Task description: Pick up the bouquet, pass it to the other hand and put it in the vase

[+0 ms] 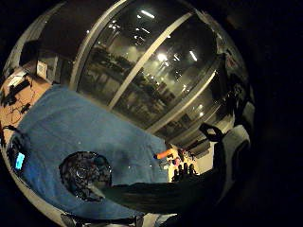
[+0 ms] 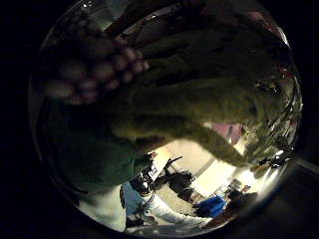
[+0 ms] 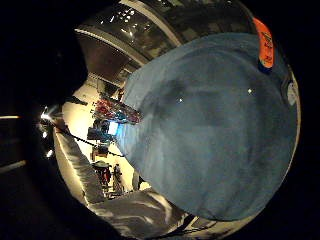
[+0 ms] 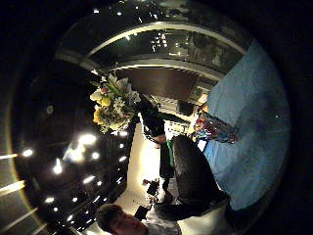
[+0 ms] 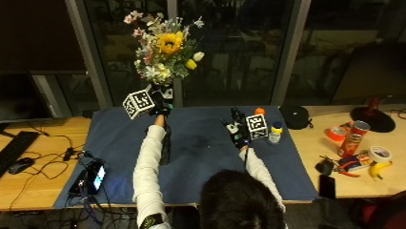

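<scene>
- Left hand [image 5: 161, 106]: raised above the far edge of the cloth, fingers curled round the bouquet's stems, arm stretched forward.
- Bouquet [image 5: 162, 47]: held upright in the left hand, blooms straight above the fist; a sunflower [image 5: 170, 43] sits near the top, with pale and pink flowers around it. From the right thumb side palm view the bouquet [image 4: 113, 106] shows clear of the table, gripped from below by the left hand [image 4: 152, 121].
- Left thumb side palm view: green leaves and stems [image 2: 199, 94] fill most of the picture, close against the palm.
- Right hand [image 5: 238, 128]: to the right of the left hand and nearer the person, over the cloth, fingers straight and pointing up, holding nothing. The two hands are apart.
- Vase [image 1: 85, 174]: seen from the left little finger side palm view, below the left hand, standing on the cloth; in the outside view it lies behind the left forearm and cannot be made out. A green stem [image 1: 156, 195] hangs across beside its rim; whether it touches cannot be told.
- Cloth [image 5: 203, 152]: blue, spread under both hands.
- Small bottle [image 5: 275, 132]: with yellow cap, on the cloth just right of the right hand.
- Further right, on the bare table: black cap [image 5: 295, 116], crisp tube [image 5: 354, 138], tape roll [image 5: 380, 153], banana [image 5: 377, 170].
- Left of the left arm, at the cloth's edge: a phone [image 5: 96, 175] with lit screen, among cables.
</scene>
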`<action>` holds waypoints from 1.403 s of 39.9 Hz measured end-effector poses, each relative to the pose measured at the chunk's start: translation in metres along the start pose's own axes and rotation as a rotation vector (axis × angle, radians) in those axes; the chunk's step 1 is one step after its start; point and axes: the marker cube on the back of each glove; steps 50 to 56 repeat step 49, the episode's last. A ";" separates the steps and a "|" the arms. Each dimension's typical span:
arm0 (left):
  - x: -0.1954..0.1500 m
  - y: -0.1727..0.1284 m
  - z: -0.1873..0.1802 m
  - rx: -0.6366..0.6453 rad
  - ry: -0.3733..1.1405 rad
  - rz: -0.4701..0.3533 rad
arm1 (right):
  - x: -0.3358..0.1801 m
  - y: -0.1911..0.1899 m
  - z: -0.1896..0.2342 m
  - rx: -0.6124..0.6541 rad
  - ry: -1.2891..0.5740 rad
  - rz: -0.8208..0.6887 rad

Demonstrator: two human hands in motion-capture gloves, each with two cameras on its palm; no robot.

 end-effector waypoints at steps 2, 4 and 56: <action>-0.006 0.000 0.000 0.001 0.008 -0.006 | -0.008 0.006 0.001 -0.048 -0.040 0.046; -0.011 -0.001 0.000 0.000 0.014 -0.011 | -0.014 0.012 0.003 -0.095 -0.078 0.079; -0.204 0.134 -0.089 -0.621 -0.279 -0.181 | 0.076 0.024 0.021 -0.197 0.044 -0.076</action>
